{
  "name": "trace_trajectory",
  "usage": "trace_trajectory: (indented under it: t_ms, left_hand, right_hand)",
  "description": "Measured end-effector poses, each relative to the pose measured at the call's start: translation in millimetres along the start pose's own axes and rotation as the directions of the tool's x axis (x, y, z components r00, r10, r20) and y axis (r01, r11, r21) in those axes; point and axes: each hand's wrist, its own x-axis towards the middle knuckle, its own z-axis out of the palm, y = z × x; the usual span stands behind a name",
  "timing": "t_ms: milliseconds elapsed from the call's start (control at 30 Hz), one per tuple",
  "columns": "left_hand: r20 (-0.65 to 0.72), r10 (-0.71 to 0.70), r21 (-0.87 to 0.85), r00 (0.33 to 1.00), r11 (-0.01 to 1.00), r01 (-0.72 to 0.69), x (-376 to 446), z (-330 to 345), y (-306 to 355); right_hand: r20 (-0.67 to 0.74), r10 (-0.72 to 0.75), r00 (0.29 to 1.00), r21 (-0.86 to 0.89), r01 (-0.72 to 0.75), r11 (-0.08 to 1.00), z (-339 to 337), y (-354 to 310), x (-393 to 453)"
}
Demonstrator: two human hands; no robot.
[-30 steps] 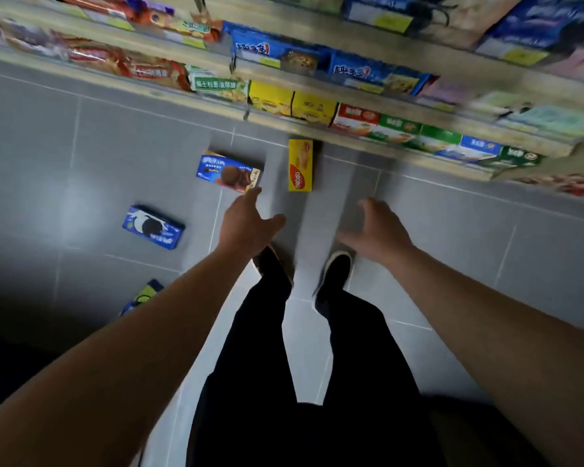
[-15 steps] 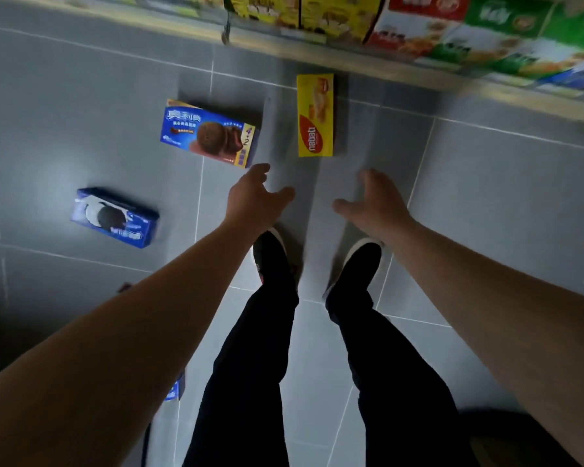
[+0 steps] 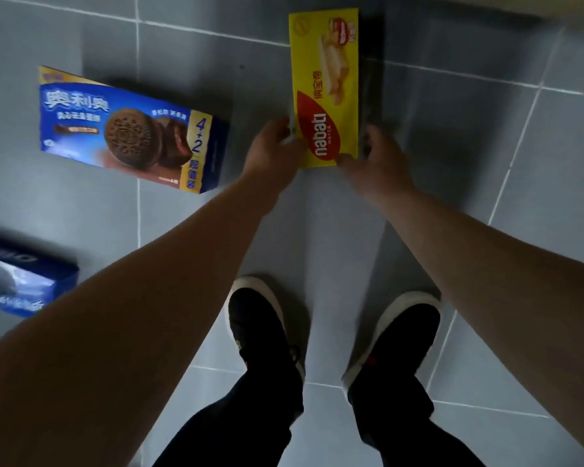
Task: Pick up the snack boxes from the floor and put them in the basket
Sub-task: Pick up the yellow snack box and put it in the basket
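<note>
A yellow wafer box [image 3: 324, 79] lies flat on the grey tiled floor, long side pointing away from me. My left hand [image 3: 272, 151] grips its near left edge with curled fingers. My right hand [image 3: 375, 160] grips its near right corner, thumb on the front edge. A blue chocolate cookie box [image 3: 129, 129] lies to the left on the floor. A second blue cookie box [image 3: 21, 281] shows at the left edge, partly cut off. No basket is in view.
My two black shoes [image 3: 260, 325] with white soles stand on the floor [image 3: 486, 163] just behind the yellow box. A shelf's base edge [image 3: 520, 11] runs along the top right.
I have bent lower and the view has closed in on the floor. Both hands moved forward from mid-air to the near end of the yellow box and took hold of it.
</note>
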Motion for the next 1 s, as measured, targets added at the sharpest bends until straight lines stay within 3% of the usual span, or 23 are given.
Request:
trace_trajectory:
  t_ms: [167, 333, 500, 600, 733, 867, 1000]
  left_hand:
    - [0.045, -0.056, -0.153, 0.997, 0.986, 0.062, -1, 11, -7]
    - [0.035, -0.184, -0.238, 0.982, 0.953, 0.187, -46, -3, -9]
    - [0.112, -0.226, -0.302, 0.968, 0.920, 0.250, -117, -15, 5]
    - [0.078, -0.196, -0.142, 0.978, 0.968, 0.205, -170, -25, 18]
    - [-0.066, 0.046, 0.249, 0.997, 0.968, -0.028, -245, -51, 55]
    - [0.021, 0.405, 0.577, 0.914, 0.742, -0.342, -314, -78, 105]
    - [0.235, 0.420, 0.752, 0.877, 0.493, -0.438, -384, -89, 156]
  right_hand:
    - [-0.018, 0.115, 0.993, 0.218, -0.108, 0.970, 4, 2, 10]
    - [0.171, 0.216, 0.961, 0.460, -0.272, 0.845, -16, 8, -27]
    - [0.243, 0.230, 0.942, 0.512, -0.326, 0.795, -54, -6, -91]
    - [0.209, 0.217, 0.953, 0.449, -0.291, 0.845, -88, -20, -140]
    - [0.090, 0.077, 0.993, 0.192, -0.093, 0.977, -154, -44, -210]
    - [0.075, -0.132, 0.988, -0.088, 0.139, 0.986, -221, -68, -279]
    - [0.122, -0.276, 0.953, -0.226, 0.298, 0.927, -286, -99, -356]
